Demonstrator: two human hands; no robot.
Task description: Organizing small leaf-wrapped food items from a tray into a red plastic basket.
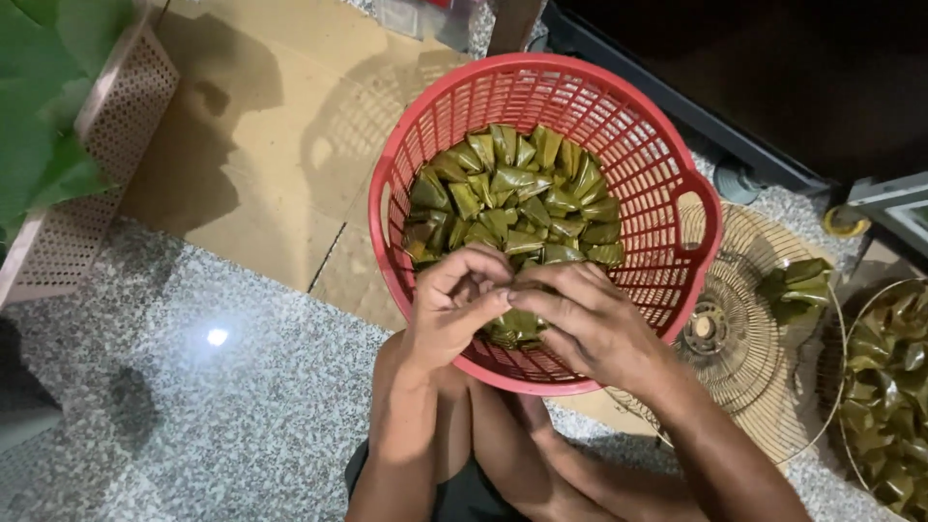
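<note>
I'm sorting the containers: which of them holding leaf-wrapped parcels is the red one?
The round red plastic basket under both hands; the metal wire fan guard and wire container at right are metal-coloured, not red.

left hand (454,309) curled, pinching | right hand (585,319) fingertips meeting it, grip closed

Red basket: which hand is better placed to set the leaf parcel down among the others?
Probably the right hand: it overlaps the red basket more, while the left hand sits nearer its rim, both pinching the leaf parcel.
</note>
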